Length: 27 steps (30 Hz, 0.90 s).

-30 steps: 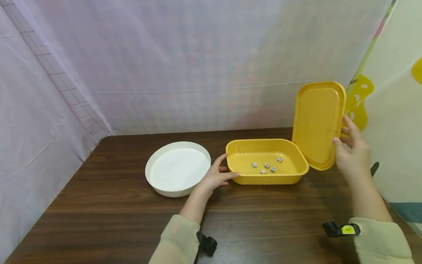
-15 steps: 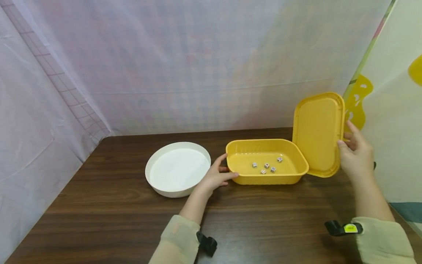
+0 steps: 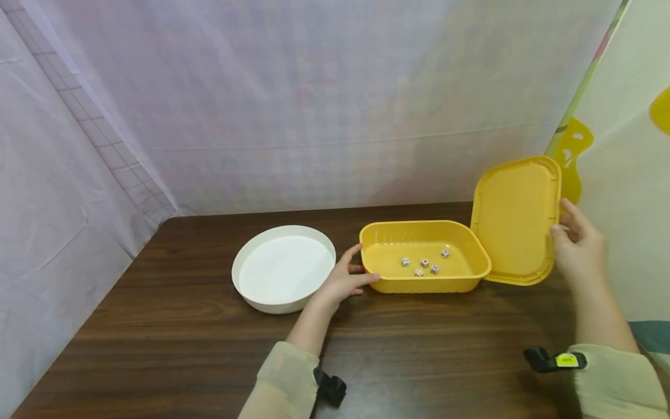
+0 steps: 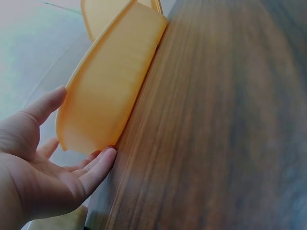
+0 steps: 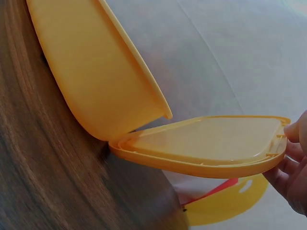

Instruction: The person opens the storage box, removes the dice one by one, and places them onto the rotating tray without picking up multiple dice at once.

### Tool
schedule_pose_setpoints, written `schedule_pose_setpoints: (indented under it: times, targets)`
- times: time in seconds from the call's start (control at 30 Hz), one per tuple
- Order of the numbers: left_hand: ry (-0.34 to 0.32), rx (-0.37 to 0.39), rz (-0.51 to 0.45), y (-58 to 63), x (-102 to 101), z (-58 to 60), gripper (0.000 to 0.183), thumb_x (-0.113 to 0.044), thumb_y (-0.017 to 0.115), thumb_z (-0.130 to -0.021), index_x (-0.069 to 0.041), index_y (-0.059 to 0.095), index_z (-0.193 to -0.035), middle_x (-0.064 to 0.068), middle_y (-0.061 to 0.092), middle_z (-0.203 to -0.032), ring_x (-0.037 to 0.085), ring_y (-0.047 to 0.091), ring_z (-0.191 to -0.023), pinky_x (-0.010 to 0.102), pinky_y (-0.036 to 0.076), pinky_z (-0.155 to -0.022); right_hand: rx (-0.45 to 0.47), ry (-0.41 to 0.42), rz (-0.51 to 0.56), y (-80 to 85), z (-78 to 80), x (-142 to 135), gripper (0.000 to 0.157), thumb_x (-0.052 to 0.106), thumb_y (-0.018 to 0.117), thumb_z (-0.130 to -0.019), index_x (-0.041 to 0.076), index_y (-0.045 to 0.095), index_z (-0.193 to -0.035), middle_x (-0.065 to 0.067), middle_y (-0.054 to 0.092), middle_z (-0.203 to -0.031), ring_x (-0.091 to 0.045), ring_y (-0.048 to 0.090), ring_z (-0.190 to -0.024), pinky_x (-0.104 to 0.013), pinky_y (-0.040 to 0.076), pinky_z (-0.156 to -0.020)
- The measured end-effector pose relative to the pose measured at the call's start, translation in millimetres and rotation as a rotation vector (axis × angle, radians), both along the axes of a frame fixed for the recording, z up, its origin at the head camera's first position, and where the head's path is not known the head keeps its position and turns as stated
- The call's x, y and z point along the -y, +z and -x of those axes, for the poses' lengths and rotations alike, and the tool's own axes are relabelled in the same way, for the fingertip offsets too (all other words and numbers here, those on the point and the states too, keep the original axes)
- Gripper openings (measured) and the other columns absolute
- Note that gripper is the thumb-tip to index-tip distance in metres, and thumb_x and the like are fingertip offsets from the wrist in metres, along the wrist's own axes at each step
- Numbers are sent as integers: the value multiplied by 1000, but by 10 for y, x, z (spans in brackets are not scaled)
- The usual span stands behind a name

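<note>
A yellow plastic box [image 3: 426, 285] stands upright on the table, several small white dice [image 3: 424, 263] lying loose on its floor. My left hand [image 3: 339, 284] holds the box's left end, thumb along the front rim. Seen from the left wrist, the fingertips [image 4: 109, 154] reach the bottom of the box wall [image 4: 105, 81]. At the box's right end a matching yellow lid [image 3: 515, 224] stands steeply tilted, its ridged inner side showing. My right hand [image 3: 582, 244] pinches the lid's right edge. In the right wrist view the lid's lower end [image 5: 129, 149] is down by the tabletop beside the box.
To the left of the box is a round white shallow dish [image 3: 285, 308], its near right side close to my left wrist. The dark wooden table [image 3: 408, 355] ends at a pale hanging curtain [image 3: 293, 145] behind. Another cloth [image 3: 628, 250] hangs at the right.
My right hand has moved right and slightly down with the lid, which has leaned farther over to the right and lowered. The left hand, box and dice look the same.
</note>
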<state>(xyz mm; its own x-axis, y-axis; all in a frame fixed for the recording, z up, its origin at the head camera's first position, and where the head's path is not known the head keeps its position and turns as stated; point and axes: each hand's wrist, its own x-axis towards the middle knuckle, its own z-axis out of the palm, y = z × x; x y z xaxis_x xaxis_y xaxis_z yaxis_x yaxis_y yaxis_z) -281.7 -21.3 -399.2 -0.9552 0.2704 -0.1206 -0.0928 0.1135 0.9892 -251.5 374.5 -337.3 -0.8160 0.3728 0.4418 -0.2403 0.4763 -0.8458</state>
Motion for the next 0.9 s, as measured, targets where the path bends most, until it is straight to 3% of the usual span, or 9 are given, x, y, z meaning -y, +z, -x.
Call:
schedule_pose_setpoints:
  times: [0.5, 0.73, 0.9]
  targets:
    - [3, 5, -3, -5, 0, 3, 80, -15, 76, -81, -25, 34, -149, 19, 51, -123, 27, 58, -100, 41, 53, -79, 171, 53, 91, -52, -83, -288, 51, 16, 50, -98, 23, 39, -148, 26, 55, -107, 8, 47, -95, -4, 39, -69]
    - [5, 5, -1, 0, 0, -3, 81, -16, 76, -81, -25, 34, -149, 19, 51, -122, 26, 58, -99, 40, 53, -78, 262, 98, 106, -114, -110, -443, 54, 24, 52, -97, 28, 35, -148, 20, 52, -119, 9, 47, -95, -6, 42, -67]
    - [4, 4, 0, 1, 4, -3, 80, -16, 76, -81, -25, 34, -149, 19, 50, -122, 27, 58, -100, 41, 53, -79, 324, 61, 99, -152, -93, -492, 55, 26, 49, -98, 26, 30, -150, 12, 47, -130, 3, 46, -101, -6, 43, -66]
